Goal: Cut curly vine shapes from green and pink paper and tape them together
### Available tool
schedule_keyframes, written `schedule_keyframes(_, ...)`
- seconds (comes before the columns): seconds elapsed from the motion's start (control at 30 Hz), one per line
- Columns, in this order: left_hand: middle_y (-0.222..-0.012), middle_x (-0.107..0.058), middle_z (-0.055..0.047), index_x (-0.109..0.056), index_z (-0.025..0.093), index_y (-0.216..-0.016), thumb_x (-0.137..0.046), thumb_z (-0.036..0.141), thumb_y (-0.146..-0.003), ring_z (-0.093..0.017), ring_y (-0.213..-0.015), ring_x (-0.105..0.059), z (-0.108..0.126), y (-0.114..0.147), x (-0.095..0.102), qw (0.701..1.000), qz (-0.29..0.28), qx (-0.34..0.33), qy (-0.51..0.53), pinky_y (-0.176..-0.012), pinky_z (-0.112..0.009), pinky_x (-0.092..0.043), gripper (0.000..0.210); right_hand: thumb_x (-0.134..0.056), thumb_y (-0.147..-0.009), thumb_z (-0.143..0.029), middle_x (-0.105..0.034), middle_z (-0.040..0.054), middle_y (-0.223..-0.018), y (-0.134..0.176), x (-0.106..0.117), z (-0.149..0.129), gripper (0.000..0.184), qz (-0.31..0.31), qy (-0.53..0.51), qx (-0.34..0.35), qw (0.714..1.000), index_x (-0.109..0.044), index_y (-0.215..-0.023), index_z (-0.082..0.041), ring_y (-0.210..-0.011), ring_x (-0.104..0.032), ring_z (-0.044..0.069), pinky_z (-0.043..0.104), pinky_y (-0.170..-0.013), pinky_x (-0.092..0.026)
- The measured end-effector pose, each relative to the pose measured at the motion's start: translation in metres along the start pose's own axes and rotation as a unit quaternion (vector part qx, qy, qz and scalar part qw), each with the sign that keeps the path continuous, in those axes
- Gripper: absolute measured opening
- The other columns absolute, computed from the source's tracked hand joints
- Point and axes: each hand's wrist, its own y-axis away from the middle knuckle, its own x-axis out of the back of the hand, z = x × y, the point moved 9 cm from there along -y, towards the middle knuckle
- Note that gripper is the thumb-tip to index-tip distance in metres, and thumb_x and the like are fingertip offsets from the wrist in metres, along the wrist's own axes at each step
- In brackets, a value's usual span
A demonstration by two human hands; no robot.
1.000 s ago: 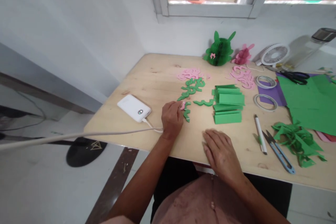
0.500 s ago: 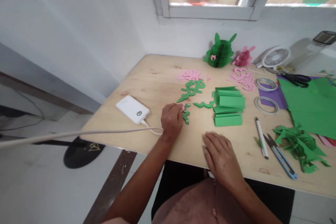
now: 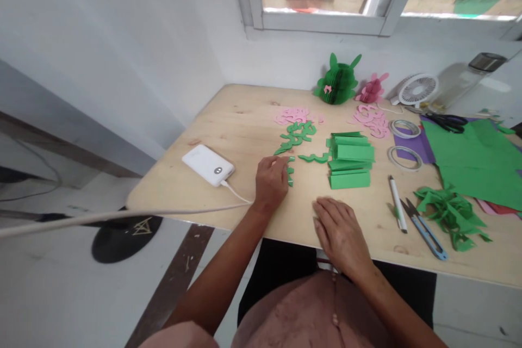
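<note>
My left hand (image 3: 271, 184) rests at the table's near part with its fingers curled and pressed together. Whatever is between the fingertips is hidden. Small green paper pieces (image 3: 290, 170) with white strips lie right at those fingertips, partly covered. My right hand (image 3: 339, 231) lies flat at the front edge, fingers stretched out, holding nothing. Just beyond it stands a folded green paper strip (image 3: 351, 153). A wavy green paper cutout (image 3: 313, 158) lies between that strip and my left hand, and more curly green cutouts (image 3: 299, 133) lie behind.
Pink paper cutouts (image 3: 292, 115) lie farther back. Green (image 3: 336, 84) and pink (image 3: 372, 89) paper figures stand by the wall. On the right are tape rolls (image 3: 404, 159), a marker (image 3: 397, 204), blue snips (image 3: 424, 231) and green scraps (image 3: 451, 215). A power bank (image 3: 207, 165) with its cable is left.
My left hand has shifted slightly over the small green pieces, and the pink piece seen at its fingertips is now hidden. My right hand stays flat. The view has turned slightly right.
</note>
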Motion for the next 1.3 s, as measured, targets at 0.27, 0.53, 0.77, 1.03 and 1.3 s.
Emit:
schedule_keyframes(0.27, -0.096, -0.072, -0.009, -0.057, 0.016, -0.116, -0.044, 0.004, -0.079, -0.026, -0.111, -0.057, 0.007, 0.001, -0.006, 0.999, -0.034, -0.025, -0.019, -0.104, -0.047, -0.036, 0.041, -0.048, -0.091, -0.015, -0.066, 0.0149, -0.121, 0.000, 0.000, 0.000, 0.035, 0.004, -0.002, 0.005, 1.000, -0.058, -0.124, -0.010, -0.115, -0.056, 0.027, 0.045, -0.097, -0.042)
schedule_keyframes(0.53, -0.100, -0.072, -0.009, -0.055, 0.016, -0.119, -0.043, 0.006, -0.081, -0.025, -0.116, -0.056, 0.005, 0.002, -0.012, 0.997, -0.060, -0.026, -0.044, -0.105, -0.046, -0.036, 0.042, -0.048, -0.091, -0.017, -0.065, 0.0146, -0.123, 0.000, -0.002, 0.001, 0.036, 0.002, -0.013, 0.009, 1.000, -0.058, -0.126, -0.011, -0.117, -0.055, 0.027, 0.047, -0.098, -0.042)
schedule_keyframes(0.77, -0.108, -0.070, -0.013, -0.056, 0.016, -0.121, -0.045, 0.007, -0.082, -0.026, -0.117, -0.057, 0.008, 0.005, -0.018, 0.993, -0.080, -0.044, -0.072, -0.107, -0.049, -0.035, 0.042, -0.049, -0.091, -0.016, -0.065, 0.0147, -0.123, 0.000, -0.002, 0.001, 0.035, -0.001, -0.019, 0.002, 1.000, -0.059, -0.125, -0.011, -0.118, -0.055, 0.028, 0.048, -0.099, -0.041)
schedule_keyframes(1.03, -0.110, -0.070, -0.015, -0.059, 0.016, -0.120, -0.047, 0.008, -0.080, -0.029, -0.119, -0.057, 0.015, 0.013, -0.020, 0.988, -0.083, -0.080, -0.101, -0.108, -0.054, -0.032, 0.042, -0.048, -0.092, -0.017, -0.065, 0.0142, -0.123, -0.003, 0.001, -0.001, 0.033, -0.014, -0.029, -0.013, 0.999, -0.060, -0.122, -0.012, -0.119, -0.053, 0.026, 0.046, -0.099, -0.042)
schedule_keyframes(1.3, -0.103, -0.072, -0.012, -0.065, 0.019, -0.103, -0.047, 0.010, -0.081, -0.029, -0.118, -0.057, 0.014, 0.010, -0.017, 0.991, -0.073, -0.082, -0.078, -0.105, -0.054, -0.035, 0.030, -0.049, -0.091, -0.016, -0.066, 0.0134, -0.121, -0.003, 0.008, 0.000, 0.032, 0.017, -0.061, -0.018, 0.998, -0.061, -0.121, -0.015, -0.116, -0.056, 0.025, 0.046, -0.098, -0.044)
